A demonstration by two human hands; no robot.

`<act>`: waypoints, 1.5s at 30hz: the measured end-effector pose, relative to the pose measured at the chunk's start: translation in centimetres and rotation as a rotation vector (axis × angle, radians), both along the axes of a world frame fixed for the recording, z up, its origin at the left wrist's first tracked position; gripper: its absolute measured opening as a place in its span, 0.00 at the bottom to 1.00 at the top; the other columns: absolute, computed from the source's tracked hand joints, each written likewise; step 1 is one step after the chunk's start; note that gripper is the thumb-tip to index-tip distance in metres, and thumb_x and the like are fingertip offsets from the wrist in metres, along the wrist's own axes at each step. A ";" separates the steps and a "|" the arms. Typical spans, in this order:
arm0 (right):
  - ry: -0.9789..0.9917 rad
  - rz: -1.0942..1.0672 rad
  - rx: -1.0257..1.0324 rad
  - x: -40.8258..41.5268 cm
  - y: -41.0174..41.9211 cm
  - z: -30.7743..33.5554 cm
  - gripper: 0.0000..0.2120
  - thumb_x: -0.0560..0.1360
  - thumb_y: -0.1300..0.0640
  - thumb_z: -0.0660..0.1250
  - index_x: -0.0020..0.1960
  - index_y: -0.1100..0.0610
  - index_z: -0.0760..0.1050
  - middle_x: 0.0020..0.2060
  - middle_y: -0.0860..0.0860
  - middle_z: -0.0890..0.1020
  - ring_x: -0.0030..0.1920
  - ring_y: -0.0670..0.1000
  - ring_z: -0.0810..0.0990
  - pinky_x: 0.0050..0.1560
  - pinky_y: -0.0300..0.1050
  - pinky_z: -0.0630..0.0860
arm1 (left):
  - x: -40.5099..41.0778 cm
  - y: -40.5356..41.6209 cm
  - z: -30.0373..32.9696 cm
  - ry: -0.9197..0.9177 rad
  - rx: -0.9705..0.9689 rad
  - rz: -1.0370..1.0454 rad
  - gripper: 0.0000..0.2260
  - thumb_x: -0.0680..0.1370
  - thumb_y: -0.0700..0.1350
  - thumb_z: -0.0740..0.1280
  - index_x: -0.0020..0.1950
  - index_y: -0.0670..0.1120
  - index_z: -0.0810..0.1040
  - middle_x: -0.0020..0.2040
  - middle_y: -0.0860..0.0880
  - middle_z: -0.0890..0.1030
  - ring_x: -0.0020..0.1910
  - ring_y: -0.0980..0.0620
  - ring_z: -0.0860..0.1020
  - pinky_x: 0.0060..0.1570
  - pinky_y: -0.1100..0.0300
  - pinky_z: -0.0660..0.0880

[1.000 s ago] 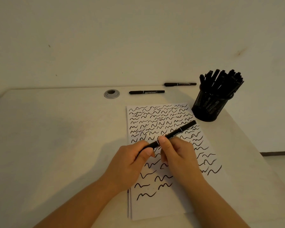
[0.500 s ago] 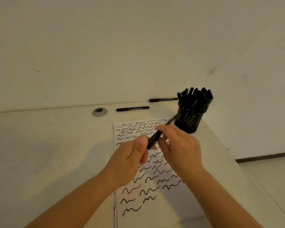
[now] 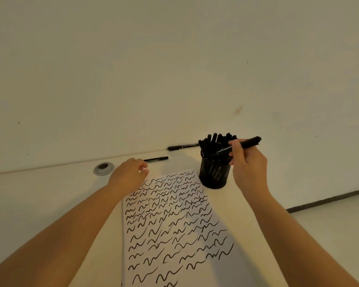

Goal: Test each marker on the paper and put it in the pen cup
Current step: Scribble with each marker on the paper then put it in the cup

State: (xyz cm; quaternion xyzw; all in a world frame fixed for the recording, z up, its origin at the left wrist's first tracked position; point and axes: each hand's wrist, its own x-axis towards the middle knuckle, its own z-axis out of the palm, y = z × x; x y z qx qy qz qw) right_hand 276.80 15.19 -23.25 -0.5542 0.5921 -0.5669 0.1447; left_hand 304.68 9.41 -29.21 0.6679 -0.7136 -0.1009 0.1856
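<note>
Marker [image 3: 239,146] in hand sits at the far right of the scene, held slanted directly over the pen cup [image 3: 215,172], its lower end pointing down-left into the bundle of markers already standing there. The step in hand appears to be the drop into the cup. To do it well, tilt the marker closer to upright, aim its lower end at a gap among the packed markers, and lower it before letting go, so it does not bounce off the crowded tops or tip the cup.

The right hand [image 3: 248,162] pinches the marker near its middle, fingers curled tight around the barrel. The left hand [image 3: 130,177] holds nothing; its fingers are loosely curled, half closed, and it hovers over the tabletop [image 3: 50,195] at the far left corner of the paper [image 3: 174,224], just short of a second marker [image 3: 155,159] lying flat. Whether it touches that marker cannot be told. A third marker [image 3: 182,146] lies farther back against the wall. Wavy test strokes cover the paper almost fully.
</note>
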 end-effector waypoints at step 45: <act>0.396 0.162 0.101 4.8 5.0 -2.7 0.11 0.75 0.46 0.59 0.55 0.46 0.73 0.36 0.38 0.75 0.31 0.40 0.72 0.32 0.32 0.64 | -4.8 6.9 2.2 0.505 -0.195 -0.067 0.03 0.78 0.47 0.60 0.48 0.55 0.71 0.43 0.56 0.79 0.39 0.59 0.76 0.35 0.64 0.68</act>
